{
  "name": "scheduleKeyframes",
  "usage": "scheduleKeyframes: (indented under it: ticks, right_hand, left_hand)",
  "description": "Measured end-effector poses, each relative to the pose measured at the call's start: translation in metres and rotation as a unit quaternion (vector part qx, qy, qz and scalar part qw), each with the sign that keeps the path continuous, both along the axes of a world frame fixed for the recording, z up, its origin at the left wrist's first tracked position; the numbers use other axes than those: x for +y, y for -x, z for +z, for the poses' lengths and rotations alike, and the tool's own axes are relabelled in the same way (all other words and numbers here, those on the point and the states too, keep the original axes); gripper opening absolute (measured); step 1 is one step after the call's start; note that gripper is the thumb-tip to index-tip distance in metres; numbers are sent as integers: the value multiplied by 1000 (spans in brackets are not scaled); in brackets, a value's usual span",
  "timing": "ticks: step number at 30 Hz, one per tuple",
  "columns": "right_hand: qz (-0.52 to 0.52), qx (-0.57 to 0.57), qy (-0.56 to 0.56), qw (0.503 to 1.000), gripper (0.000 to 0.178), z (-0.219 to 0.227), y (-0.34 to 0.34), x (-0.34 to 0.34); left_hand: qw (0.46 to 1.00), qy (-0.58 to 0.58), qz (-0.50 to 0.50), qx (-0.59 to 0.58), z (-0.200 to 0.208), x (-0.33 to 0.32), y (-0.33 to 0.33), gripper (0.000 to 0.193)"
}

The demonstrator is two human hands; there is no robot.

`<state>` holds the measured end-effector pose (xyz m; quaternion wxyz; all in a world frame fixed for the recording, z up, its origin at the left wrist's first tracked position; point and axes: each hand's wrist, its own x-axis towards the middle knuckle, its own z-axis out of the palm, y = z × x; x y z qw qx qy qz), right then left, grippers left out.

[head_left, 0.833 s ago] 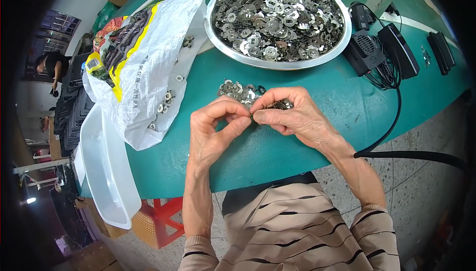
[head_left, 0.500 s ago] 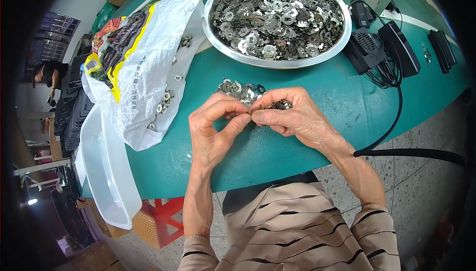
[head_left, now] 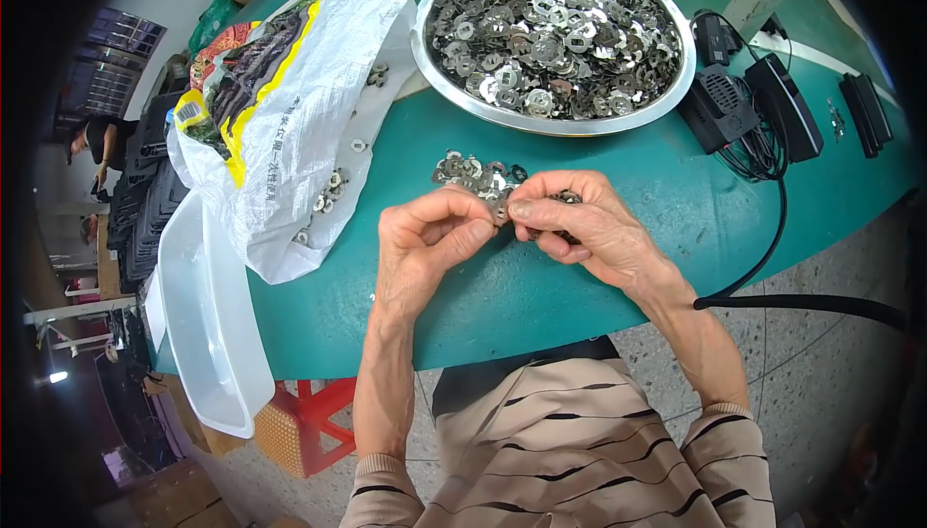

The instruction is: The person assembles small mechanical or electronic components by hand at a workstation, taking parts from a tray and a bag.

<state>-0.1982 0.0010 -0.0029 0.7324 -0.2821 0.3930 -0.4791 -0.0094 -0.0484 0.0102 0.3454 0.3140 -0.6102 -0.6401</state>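
Observation:
My left hand (head_left: pixel 430 238) pinches thumb and forefinger around a small metal piece, mostly hidden at the fingertips. Right against it, the thumb and forefinger of my right hand (head_left: pixel 594 229) close on the same spot, while several stamped metal pieces (head_left: pixel 568 198) sit in its curled palm. Just beyond my fingers lies a small pile of flat, shiny metal pieces (head_left: pixel 473 171) on the green table (head_left: pixel 444 320). Farther back stands a wide steel basin (head_left: pixel 570 126) heaped with similar round pieces (head_left: pixel 560 36).
A white woven sack (head_left: pixel 299 132) with loose pieces on it lies left, beside a translucent plastic tub (head_left: pixel 208 325). Black adapters (head_left: pixel 719 108) and cables stand right; a thick black cable (head_left: pixel 801 304) crosses the right edge. A red stool (head_left: pixel 319 427) is below. Another person (head_left: pixel 101 147) is far left.
My hands have shifted slightly right in the picture and my fingertips have changed position a little. The whole view has moved slightly; the pile and basin look the same.

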Motion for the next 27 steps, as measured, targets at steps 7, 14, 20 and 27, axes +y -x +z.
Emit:
scheduleKeyframes:
  ticks: [7, 14, 20, 27]
  right_hand:
    - [5, -6, -16, 1000, 18, 1, 1, 0]
    - [7, -17, -19, 1000, 18, 3, 3, 0]
    - [21, -25, 0, 999, 22, -2, -1, 0]
    - [24, -58, 12, 998, 24, -4, -5, -1]
  left_hand:
    - [999, -25, -21, 1, -5, 1, 1, 5]
    - [999, -28, -11, 14, -4, 2, 4, 7]
    - [999, 40, 8, -14, -7, 5, 9, 7]
    - [964, 250, 21, -87, -2, 2, 11, 8]
